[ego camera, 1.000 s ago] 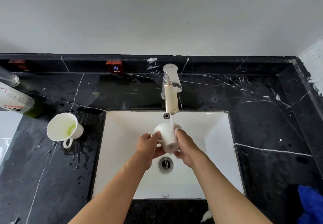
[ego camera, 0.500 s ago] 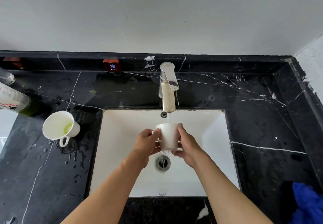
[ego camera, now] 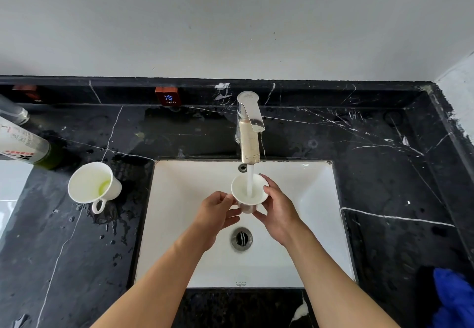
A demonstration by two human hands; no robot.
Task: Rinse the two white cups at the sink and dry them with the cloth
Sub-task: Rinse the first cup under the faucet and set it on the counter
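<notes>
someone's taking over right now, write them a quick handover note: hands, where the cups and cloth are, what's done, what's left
Hands: left hand and right hand both hold one white cup upright over the sink, left fingers at its handle side, right hand round its body.
Cups: water from the tap is running into the held cup. The second cup sits tilted on the wet black counter left of the sink, with yellowish-green liquid inside.
Cloth: the blue cloth lies on the counter at the near right.
Done: the first rinse is under way.
Left: finish this rinse, rinse the second cup, turn off the tap, dry both with the cloth.
</notes>
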